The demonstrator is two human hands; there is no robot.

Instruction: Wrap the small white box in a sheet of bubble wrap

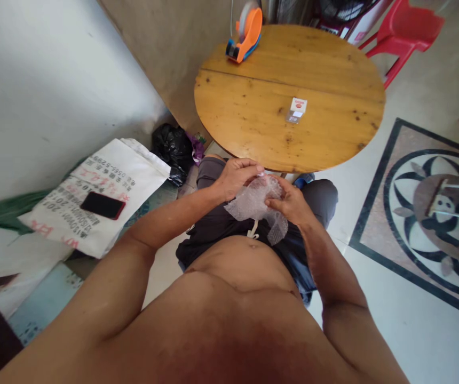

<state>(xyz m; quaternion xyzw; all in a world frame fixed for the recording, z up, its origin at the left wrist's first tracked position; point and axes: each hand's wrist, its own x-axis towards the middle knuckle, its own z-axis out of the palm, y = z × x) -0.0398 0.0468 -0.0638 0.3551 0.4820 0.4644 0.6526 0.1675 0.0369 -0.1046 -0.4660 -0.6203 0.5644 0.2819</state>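
Fingers (253,169) of left hand (235,178) and right hand (289,202) both pinch a bubble wrap sheet (255,205) over the lap — whatever lies inside is hidden. Small packet (297,109) on round worktop (253,112); print too small to read. Tape dispenser (245,32) at far edge — top cut off.

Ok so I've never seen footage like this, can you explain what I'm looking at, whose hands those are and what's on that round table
The camera sits on a person's head and looks down, so you see their own body, lap and arms. The left hand and right hand hold a piece of bubble wrap between them, over the lap. Ahead is a round wooden table with an orange tape dispenser at its far edge and a small packet near the middle. To the left, a dark phone lies on a white printed sack.
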